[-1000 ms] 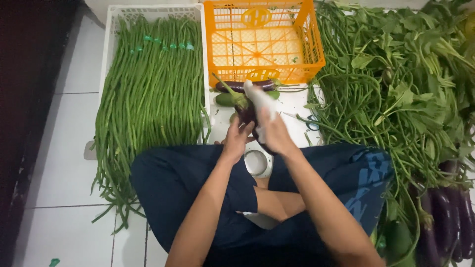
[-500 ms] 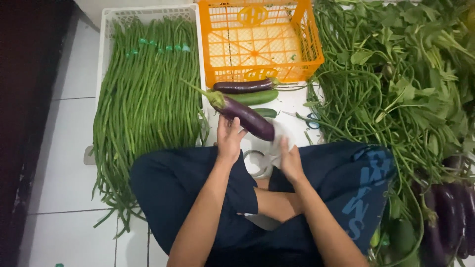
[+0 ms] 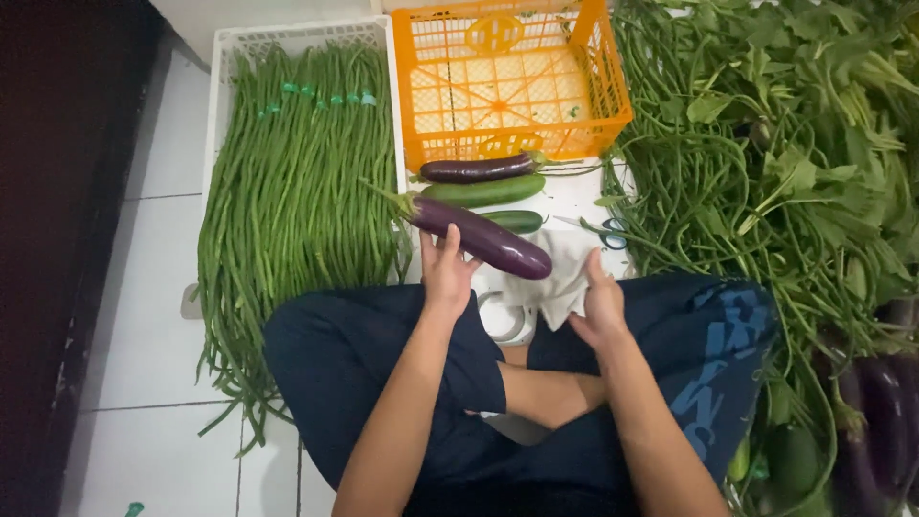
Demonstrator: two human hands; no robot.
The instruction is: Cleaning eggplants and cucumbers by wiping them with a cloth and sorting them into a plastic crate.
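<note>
My left hand (image 3: 447,271) holds a long purple eggplant (image 3: 483,236) by its lower side, tilted, green stem pointing up-left. My right hand (image 3: 598,306) grips a white cloth (image 3: 560,278) just right of the eggplant's blunt end. Beyond them on the floor lie another purple eggplant (image 3: 476,169) and two green cucumbers (image 3: 483,191), in front of an empty orange plastic crate (image 3: 507,81). A roll of white tape (image 3: 507,319) sits between my knees.
A white crate of long green beans (image 3: 292,182) spreads over the left floor. Leafy greens and more long beans (image 3: 775,163) pile up at the right, with purple eggplants (image 3: 876,402) at the lower right. Scissors (image 3: 605,230) lie by the cloth. My crossed legs fill the foreground.
The hands were together wiping the eggplant with the cloth. They have come apart: the left hand now holds the eggplant out alone and the right has dropped with the cloth.
</note>
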